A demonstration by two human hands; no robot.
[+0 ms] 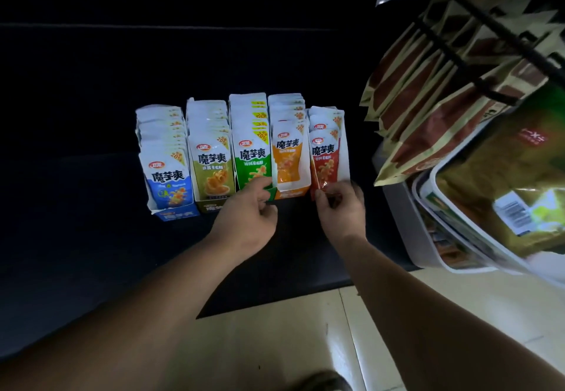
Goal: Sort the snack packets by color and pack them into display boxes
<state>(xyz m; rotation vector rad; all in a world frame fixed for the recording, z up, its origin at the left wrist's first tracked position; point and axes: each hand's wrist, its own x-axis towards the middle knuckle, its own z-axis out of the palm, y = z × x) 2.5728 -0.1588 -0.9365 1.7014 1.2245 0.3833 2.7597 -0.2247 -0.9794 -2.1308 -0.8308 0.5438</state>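
Packets [211, 158] stand sorted by colour in five boxes [171, 215], in a row at the middle of the frame. With curled fingers the left hand [253, 207] pinches the front lip of the green box [273, 192]. The right hand [339, 207] pinches the lower edge of the front red packet [325, 158] in the red box [345, 152]. It seems best to steady the box and push this packet straight down, so its neighbours do not tip. A dark counter [91, 176] carries all of this. A pale tiled floor [275, 344] lies at the bottom, with hanging bags [443, 69] and a white bin [428, 237] at right.
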